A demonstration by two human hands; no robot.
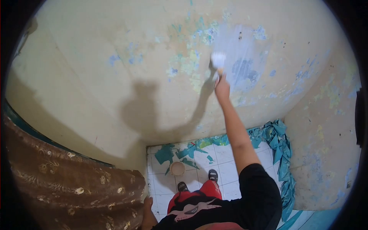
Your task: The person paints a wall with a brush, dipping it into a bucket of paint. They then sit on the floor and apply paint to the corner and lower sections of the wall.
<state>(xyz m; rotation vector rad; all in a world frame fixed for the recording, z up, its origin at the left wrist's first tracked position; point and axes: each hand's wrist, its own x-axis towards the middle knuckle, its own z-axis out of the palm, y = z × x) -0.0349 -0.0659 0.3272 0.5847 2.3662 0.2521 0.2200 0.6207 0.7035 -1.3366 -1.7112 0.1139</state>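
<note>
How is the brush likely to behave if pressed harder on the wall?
The brush would probably flex at its broad white head, which looks like bristles, though blurred. It seems light, since the right hand alone holds it out at arm's length. It may smear unevenly, judging by the streaky whitish patch beside it.

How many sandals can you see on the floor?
2. The left sandal is near the round tub; the right sandal is farther forward, on the white tiles. Any others could be hidden from view.
</note>
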